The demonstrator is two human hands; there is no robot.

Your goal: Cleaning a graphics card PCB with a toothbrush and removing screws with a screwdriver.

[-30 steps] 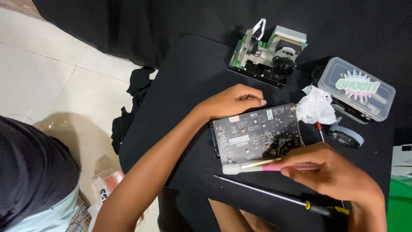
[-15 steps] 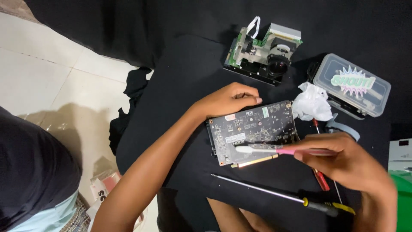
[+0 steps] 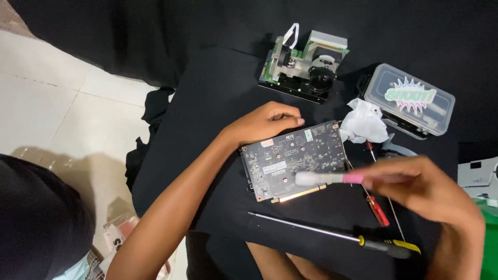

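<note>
Left hand (image 3: 267,122) resting on top edge of dark circuit board (image 3: 295,158), steadying it. Right hand (image 3: 420,186) gripping pink-handled brush (image 3: 332,178), white head hovering over board.

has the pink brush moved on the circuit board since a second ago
Yes. The pink brush moved from the circuit board's gold-contact bottom edge up toward its middle, right hand holding it.

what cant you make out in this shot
Head view only:
- Brush: motion-blurred; bristle contact with the circuit board unclear.
- Right hand: blurred, so its grip is unclear.
- Left hand: fingertips hide the board's top corner.
- Red screwdriver: shaft partly behind the right hand.
</note>
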